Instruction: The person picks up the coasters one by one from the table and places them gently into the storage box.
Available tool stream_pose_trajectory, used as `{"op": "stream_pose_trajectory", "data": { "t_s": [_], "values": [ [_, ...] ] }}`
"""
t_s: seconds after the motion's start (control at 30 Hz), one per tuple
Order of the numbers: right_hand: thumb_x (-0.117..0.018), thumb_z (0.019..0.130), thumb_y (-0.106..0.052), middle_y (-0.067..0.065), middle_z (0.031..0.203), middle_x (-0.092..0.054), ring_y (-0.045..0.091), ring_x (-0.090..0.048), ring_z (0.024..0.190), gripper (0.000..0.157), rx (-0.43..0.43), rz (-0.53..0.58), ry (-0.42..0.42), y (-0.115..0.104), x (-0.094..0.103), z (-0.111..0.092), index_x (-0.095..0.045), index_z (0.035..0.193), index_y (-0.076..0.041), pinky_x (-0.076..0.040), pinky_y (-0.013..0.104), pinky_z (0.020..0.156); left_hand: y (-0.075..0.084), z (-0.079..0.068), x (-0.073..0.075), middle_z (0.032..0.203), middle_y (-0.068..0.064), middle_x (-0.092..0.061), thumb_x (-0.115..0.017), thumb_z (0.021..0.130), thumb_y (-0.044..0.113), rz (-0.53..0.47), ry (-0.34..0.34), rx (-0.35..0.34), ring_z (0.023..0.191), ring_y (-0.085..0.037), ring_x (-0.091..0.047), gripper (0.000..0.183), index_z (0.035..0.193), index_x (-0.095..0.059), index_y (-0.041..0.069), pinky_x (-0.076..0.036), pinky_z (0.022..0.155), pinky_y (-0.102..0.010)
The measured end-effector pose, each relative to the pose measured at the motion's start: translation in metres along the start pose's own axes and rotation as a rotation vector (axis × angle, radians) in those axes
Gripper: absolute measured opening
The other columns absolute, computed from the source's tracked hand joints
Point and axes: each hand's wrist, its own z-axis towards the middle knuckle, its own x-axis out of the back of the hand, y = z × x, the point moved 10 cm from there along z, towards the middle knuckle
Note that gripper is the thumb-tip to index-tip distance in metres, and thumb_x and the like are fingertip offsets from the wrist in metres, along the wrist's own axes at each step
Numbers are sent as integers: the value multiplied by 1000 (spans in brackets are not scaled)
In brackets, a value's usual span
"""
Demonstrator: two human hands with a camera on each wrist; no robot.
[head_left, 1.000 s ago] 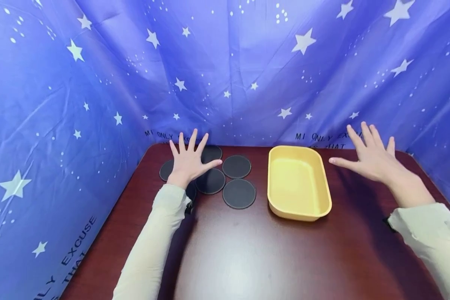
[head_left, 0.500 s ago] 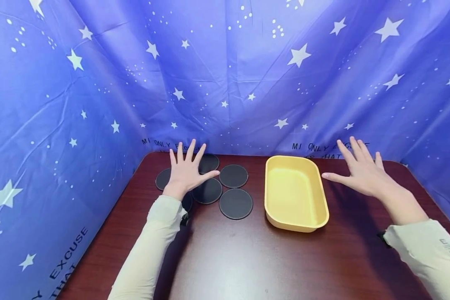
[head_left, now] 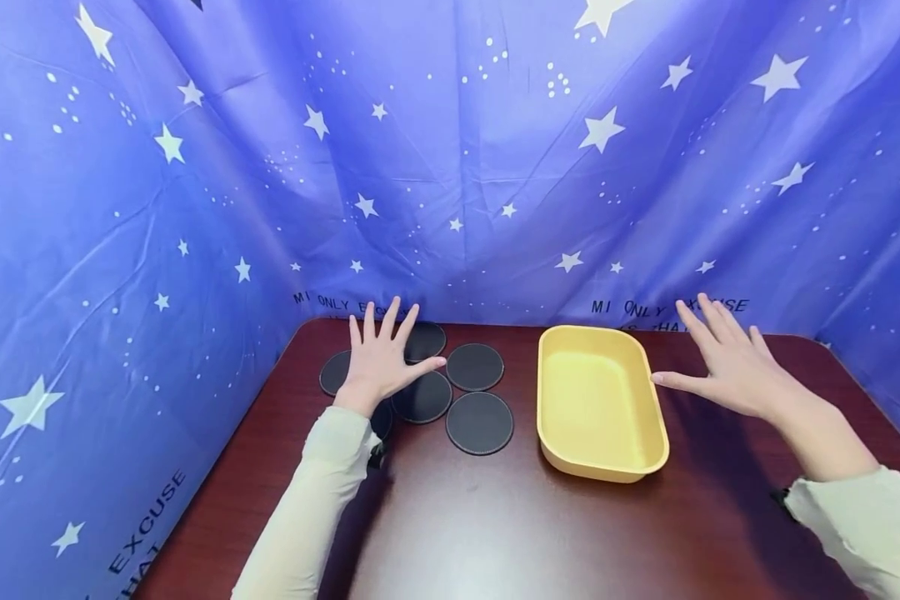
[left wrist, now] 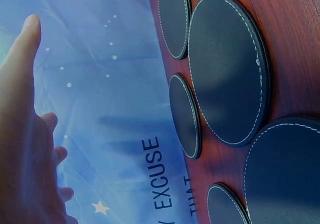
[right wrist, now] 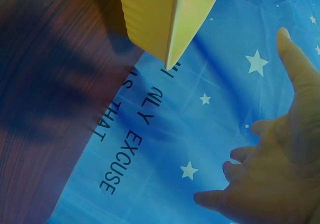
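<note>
With fingers spread and nothing in it, my left hand [head_left: 379, 365] hovers over several round black coasters [head_left: 479, 423] at the left of the table. White stitching runs round the rims of these coasters [left wrist: 227, 69] in the left wrist view. The hand and forearm partly cover some of them. A yellow rectangular tub [head_left: 600, 400] stands right of the coasters, its bare inside showing. To the right of the tub is my right hand [head_left: 738, 371], also spread and holding nothing; its thumb points at the tub's rim, and whether they touch I cannot tell.
The coasters and tub rest on a dark red wooden table [head_left: 450, 533]. Blue cloth [head_left: 465, 167] with white stars and printed lettering hangs behind the table's far edge and along both sides.
The head view has tilted, so table, tub and coasters appear lower in it. Both hands stay spread in about the same places over the table; the coasters and tub have not moved.
</note>
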Motion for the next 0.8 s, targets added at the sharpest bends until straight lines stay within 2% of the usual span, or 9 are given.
{"op": "stream_pose_trajectory", "data": {
  "t_s": [0.1, 0.23, 0.53, 0.8],
  "values": [
    [-67, 85, -61, 28, 165, 7, 48, 7, 152, 112, 18, 4, -3, -4, 0, 0, -1, 161, -11, -5, 82, 108, -1, 1, 3, 170, -3, -6, -46, 80, 85, 13, 17, 5, 154, -45, 0, 101, 161, -14, 33, -1, 121, -67],
    [-70, 85, -58, 29, 164, 7, 49, 7, 151, 114, 43, 24, -5, -8, -2, -4, -1, 161, -8, -6, 80, 109, 0, 1, 4, 170, -3, -6, -45, 80, 86, 4, 1, -3, 154, -45, 2, 101, 161, -12, 33, 0, 122, -66],
    [-76, 82, -49, 34, 162, 0, 51, 1, 151, 113, 128, 91, 25, -15, -9, -14, -8, 159, 1, -2, 66, 121, -1, 0, 0, 170, -3, -6, -46, 81, 85, 11, -26, 3, 154, -44, 5, 102, 161, -8, 35, -1, 123, -65],
    [-78, 80, -48, 33, 162, -7, 53, -8, 149, 116, 135, 127, 4, -20, -21, -21, -8, 159, 0, -9, 68, 119, -1, -3, -1, 170, -3, -10, -46, 80, 86, 17, -6, -11, 155, -43, 2, 102, 161, -14, 32, -6, 123, -65]
  ]
}}
